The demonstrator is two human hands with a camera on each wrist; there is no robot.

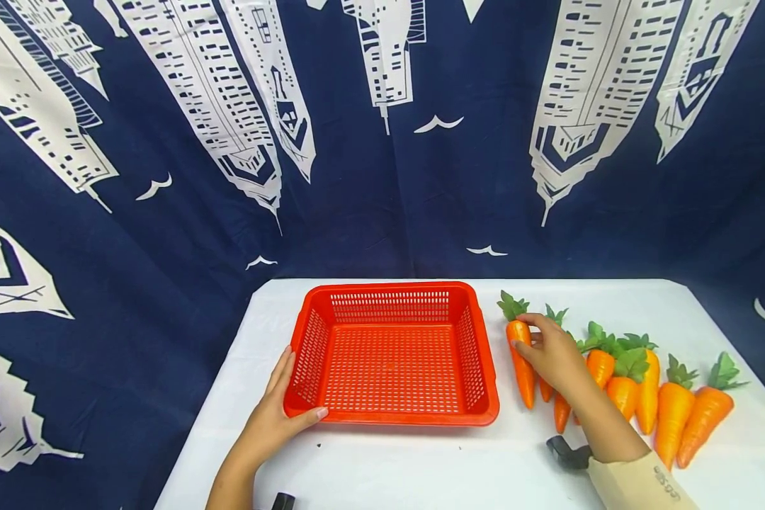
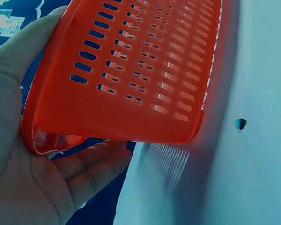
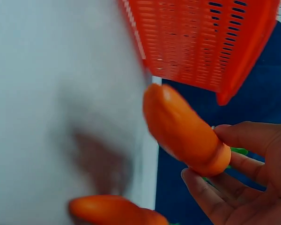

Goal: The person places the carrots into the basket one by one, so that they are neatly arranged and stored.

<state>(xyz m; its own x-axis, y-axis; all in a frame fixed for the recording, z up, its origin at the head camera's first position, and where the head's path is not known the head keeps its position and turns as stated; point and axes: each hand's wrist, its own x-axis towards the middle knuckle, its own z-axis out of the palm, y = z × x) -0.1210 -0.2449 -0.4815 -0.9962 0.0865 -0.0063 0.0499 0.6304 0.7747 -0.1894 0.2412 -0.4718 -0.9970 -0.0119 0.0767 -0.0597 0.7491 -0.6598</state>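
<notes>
A red plastic basket [image 1: 392, 418] with slotted walls sits on the white table, its inside bare. My left hand [image 1: 270, 418] holds its near left corner, thumb along the front rim and fingers against the left side; the left wrist view shows the basket wall [image 2: 117, 108] between thumb and fingers. To the right of the basket, my right hand [image 1: 557, 358] pinches an orange toy carrot [image 1: 521, 372] near its leafy top. In the right wrist view this carrot [image 3: 185, 129] appears raised off the table, tip toward the basket.
Several more carrots [image 1: 672, 418] with green leaves lie at the table's right side, close to the right forearm. A dark blue cloth [image 1: 408, 191] with white building prints hangs behind the white table [image 1: 395, 467]. A black device [image 1: 569, 453] is at the right wrist.
</notes>
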